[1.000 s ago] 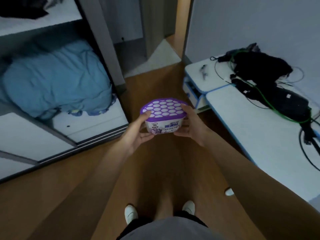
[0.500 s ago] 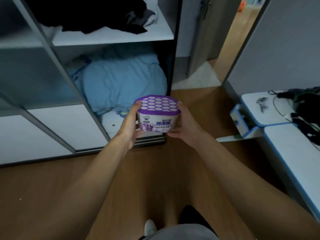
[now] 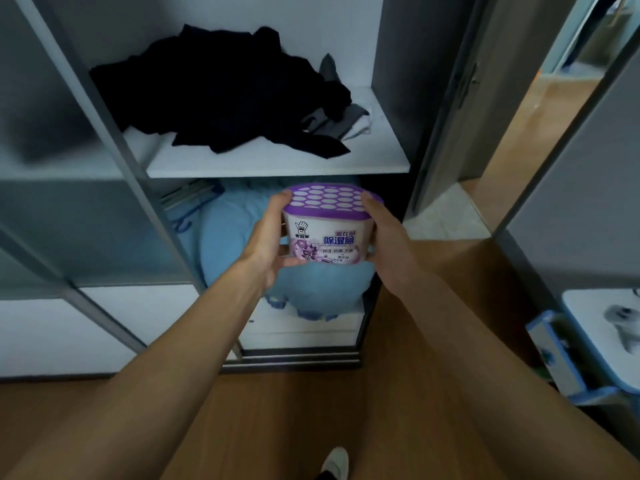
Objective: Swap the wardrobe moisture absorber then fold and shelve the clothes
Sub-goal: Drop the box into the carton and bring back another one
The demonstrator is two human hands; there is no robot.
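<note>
Moisture absorber point(image 3: 329, 237), a white tub with a purple honeycomb lid point(image 3: 329, 199), was held upright in mid-air before the open wardrobe point(image 3: 391, 98), carried between both hands. The left grip point(image 3: 268, 244) was wrapped round the tub's left end, reaching from the lid's rim down to the base. The right grip point(image 3: 388, 244) clasped the right end, its fingers mostly hidden behind the tub. Both grips were therefore closed on the tub and neither was free.

The tub's long axis ran side to side, from one grip to the other, with the label facing the camera, so neither hand was the nearer. It hung just below the front edge of the white shelf point(image 3: 277, 166), which carried a heap of dark unfolded clothes point(image 3: 225, 91). Behind it was the blue bedding point(image 3: 235, 244) stuffed into the compartment beneath.

The placing move seemed to turn on direction. Bare shelf lay up and forward, right of the heap, while straight ahead was soft bedding that would likely not seat the tub level. Whether this tub was the fresh one or the spent one could not be told
</note>
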